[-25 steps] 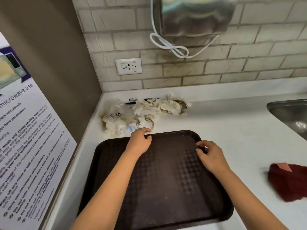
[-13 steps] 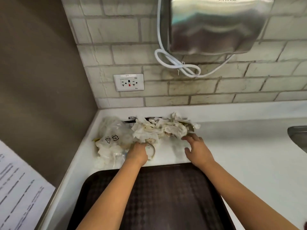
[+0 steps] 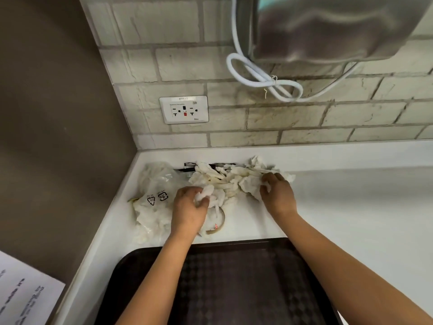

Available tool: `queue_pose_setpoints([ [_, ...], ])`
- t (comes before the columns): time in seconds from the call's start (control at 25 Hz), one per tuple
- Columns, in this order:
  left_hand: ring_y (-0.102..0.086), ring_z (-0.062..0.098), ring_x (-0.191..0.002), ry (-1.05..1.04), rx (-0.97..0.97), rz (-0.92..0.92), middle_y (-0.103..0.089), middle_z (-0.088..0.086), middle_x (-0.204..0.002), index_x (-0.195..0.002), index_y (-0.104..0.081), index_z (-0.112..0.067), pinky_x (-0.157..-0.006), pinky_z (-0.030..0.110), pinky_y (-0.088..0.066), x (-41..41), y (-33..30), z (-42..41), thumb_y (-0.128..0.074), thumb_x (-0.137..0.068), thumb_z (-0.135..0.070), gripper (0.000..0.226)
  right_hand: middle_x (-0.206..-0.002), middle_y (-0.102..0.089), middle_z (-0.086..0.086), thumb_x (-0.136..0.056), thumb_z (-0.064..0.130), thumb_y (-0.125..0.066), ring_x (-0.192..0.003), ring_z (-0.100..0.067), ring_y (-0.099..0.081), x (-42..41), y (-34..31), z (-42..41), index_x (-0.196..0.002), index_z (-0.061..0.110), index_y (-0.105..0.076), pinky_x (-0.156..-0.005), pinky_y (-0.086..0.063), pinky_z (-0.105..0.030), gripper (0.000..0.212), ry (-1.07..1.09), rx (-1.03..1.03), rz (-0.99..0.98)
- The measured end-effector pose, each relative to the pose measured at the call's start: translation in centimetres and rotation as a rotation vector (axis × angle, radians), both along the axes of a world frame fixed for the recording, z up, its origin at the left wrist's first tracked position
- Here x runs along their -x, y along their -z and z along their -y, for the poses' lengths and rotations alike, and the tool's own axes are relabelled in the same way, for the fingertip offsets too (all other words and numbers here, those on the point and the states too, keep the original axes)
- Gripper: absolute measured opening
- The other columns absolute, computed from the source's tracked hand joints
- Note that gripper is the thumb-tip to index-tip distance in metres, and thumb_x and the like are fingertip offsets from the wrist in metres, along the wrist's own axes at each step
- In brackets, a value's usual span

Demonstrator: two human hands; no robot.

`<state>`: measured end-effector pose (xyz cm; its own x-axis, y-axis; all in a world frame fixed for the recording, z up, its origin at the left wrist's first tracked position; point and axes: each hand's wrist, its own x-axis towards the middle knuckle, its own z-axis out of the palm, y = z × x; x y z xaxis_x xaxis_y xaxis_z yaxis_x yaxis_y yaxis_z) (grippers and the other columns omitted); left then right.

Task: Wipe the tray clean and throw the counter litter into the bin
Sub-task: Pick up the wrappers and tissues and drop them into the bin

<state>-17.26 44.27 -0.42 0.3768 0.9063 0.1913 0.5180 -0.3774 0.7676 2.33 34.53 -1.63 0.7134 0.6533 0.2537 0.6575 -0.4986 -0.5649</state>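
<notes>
Crumpled paper towels [image 3: 225, 181], light and soft, are bunched by the left hand [image 3: 189, 207] and right hand [image 3: 276, 195], both clamped on them.

Brick wall [image 3: 281, 127], pale tiles, across 12 o'clock. White socket plate [image 3: 184, 110] with a red centre switch at 11 o'clock. Steel wall-mounted unit [image 3: 328, 29] at 1 o'clock; white cable [image 3: 260, 78] looped and tied just beneath it. Brown side panel [image 3: 58, 125] at 9 o'clock. Printed notice sheet [image 3: 25, 296] at 8 o'clock, text too blurred to read.
</notes>
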Motion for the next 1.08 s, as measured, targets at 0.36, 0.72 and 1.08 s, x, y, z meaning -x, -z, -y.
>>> queue_pose_setpoints([
  [0.36,-0.061,0.039,-0.104,0.072,0.698,0.515,-0.061,0.02,-0.117,-0.116,-0.053,-0.008,-0.092,0.056,-0.048,-2.4,-0.8,0.7,-0.054,-0.09,-0.015,0.026,-0.112,-0.041,-0.013,-0.084,-0.005,-0.043,-0.095,-0.027,-0.053,0.8,0.1,4.8,-0.121,0.004,-0.054,-0.079,-0.032,-0.012,0.04,0.082,-0.222,-0.208],
  [0.72,-0.059,0.032,-0.109,0.089,0.675,0.515,-0.061,0.007,-0.112,-0.091,-0.059,-0.033,-0.096,0.051,-0.047,-3.0,-0.7,2.1,-0.048,-0.087,0.007,0.042,-0.143,-0.035,-0.013,-0.075,-0.013,-0.04,-0.129,-0.028,-0.041,0.1,1.1,7.3,-0.138,0.027,-0.038,-0.094,-0.035,-0.022,0.075,-0.054,-0.021,-0.38],
  [1.08,-0.061,0.022,-0.087,0.076,0.666,0.467,-0.063,0.005,-0.098,-0.11,-0.059,-0.013,-0.082,0.036,-0.051,-2.6,0.2,2.1,-0.048,-0.088,0.007,0.032,-0.129,-0.053,-0.013,-0.076,-0.01,-0.044,-0.116,-0.031,-0.052,-1.0,2.2,6.3,-0.125,0.011,-0.055,-0.09,-0.042,-0.024,0.055,0.072,0.08,-0.242],
])
